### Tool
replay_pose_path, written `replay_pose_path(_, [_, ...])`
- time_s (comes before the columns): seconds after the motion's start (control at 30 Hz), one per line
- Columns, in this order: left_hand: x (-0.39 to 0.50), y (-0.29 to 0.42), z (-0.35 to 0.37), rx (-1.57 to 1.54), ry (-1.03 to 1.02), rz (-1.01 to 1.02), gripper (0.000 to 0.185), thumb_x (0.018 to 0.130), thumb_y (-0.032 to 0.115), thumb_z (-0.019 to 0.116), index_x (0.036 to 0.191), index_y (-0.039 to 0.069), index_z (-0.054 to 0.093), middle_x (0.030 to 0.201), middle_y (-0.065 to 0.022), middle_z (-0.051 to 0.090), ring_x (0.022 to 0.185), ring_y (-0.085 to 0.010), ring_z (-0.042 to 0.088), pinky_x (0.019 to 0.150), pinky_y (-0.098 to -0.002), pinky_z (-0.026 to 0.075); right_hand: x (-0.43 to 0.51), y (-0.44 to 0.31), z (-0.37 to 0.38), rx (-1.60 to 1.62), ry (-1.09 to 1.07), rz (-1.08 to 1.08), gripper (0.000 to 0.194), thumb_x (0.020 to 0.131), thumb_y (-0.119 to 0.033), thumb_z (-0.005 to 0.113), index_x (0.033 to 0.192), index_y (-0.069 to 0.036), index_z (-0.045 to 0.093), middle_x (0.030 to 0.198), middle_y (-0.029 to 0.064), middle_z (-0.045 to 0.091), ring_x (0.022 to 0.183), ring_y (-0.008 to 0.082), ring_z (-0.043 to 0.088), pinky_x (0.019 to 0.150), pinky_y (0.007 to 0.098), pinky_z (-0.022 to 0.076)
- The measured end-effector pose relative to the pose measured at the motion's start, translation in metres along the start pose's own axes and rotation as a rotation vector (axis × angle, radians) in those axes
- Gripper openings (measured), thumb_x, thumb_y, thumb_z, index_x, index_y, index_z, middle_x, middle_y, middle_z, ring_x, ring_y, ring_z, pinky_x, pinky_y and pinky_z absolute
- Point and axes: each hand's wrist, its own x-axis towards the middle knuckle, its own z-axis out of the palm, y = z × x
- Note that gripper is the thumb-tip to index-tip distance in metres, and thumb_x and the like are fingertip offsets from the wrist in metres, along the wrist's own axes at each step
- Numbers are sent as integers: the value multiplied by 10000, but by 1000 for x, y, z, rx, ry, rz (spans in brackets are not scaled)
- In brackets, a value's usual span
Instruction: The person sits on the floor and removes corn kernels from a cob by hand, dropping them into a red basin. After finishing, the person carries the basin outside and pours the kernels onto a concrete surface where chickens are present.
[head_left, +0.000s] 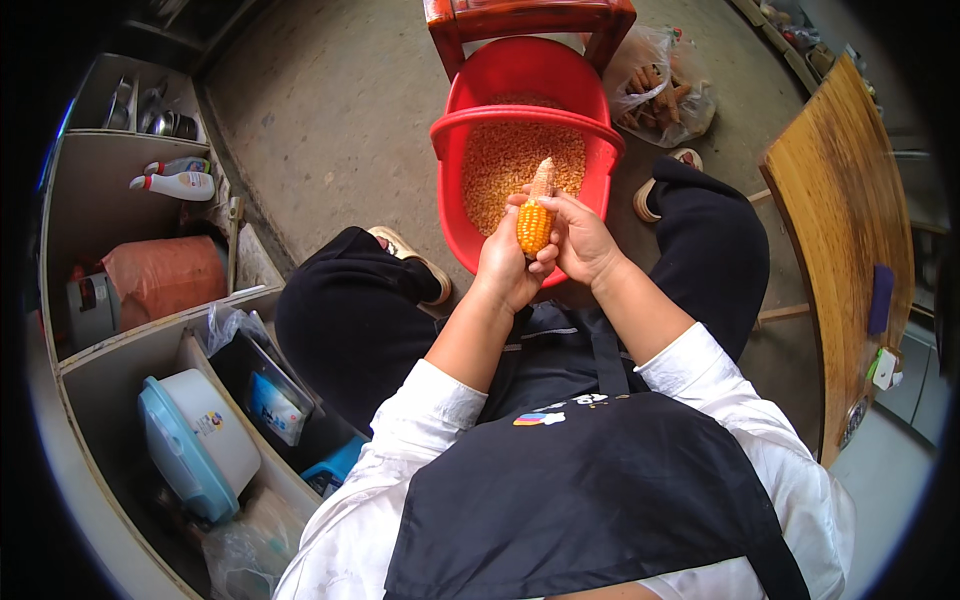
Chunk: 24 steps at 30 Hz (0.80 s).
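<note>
Between both hands is a corn cob (535, 225), its far end stripped bare and its near end covered in yellow kernels. My left hand (506, 255) grips the cob from the left, around the kernelled part. From the right, my right hand (581, 232) holds it too, with the thumb at the line where kernels meet bare cob. Below the hands stands a red plastic bucket (450, 202) with its handle lying across the opening. Loose corn kernels (499, 161) cover the bottom of the bucket.
A red wooden stool (517, 21) stands at the bucket's far side. Beside it sits a clear plastic bag (694, 112) of stripped cobs (656, 94). Open shelving (124, 341) at left holds a lidded plastic box (206, 442) and bottles (180, 186). A wooden tabletop (840, 187) is at right.
</note>
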Motion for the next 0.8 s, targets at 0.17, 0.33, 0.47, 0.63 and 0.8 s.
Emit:
replay_pose_path(0.17, [3, -3, -1, -46, 32, -40, 412, 981, 433, 294, 1016, 76, 497, 752, -87, 531, 476, -112, 439, 371, -177, 315, 13, 6, -27, -149, -100, -19, 294, 930, -234, 526, 1152, -42, 514, 789, 31, 591, 508, 65, 522, 393, 207, 443])
replay_pose_path(0.33, [3, -9, -6, -15, 55, -55, 449, 971, 477, 306, 1008, 76, 504, 733, -78, 531, 467, -113, 438, 369, -180, 310, 8, 6, -12, -192, 37, -21, 256, 930, -276, 539, 1046, -48, 536, 681, 15, 551, 416, 66, 482, 320, 200, 387])
replay_pose_path(0.47, [3, -11, -4, 18, 64, -65, 461, 973, 485, 297, 997, 77, 512, 721, -61, 534, 470, -110, 443, 372, -182, 308, 10, 8, -18, -175, 33, -24, 241, 915, -271, 566, 953, -38, 518, 691, 40, 570, 455, 98, 521, 333, 214, 414])
replay_pose_path(0.63, [2, -18, 6, 208, 91, -1, 448, 977, 478, 291, 950, 84, 503, 674, -35, 516, 467, -112, 445, 373, -211, 302, 16, 13, -18, -238, 178, -73, 269, 898, -305, 592, 925, -43, 541, 677, 30, 564, 475, 99, 526, 343, 225, 392])
replay_pose_path(0.8, [4, -24, -2, 337, 201, 161, 440, 990, 437, 267, 965, 66, 503, 673, -31, 509, 477, -112, 455, 389, -226, 335, 12, 12, -21, -198, 73, -56, 308, 895, -311, 596, 1024, -38, 536, 748, 32, 587, 526, 93, 546, 411, 224, 427])
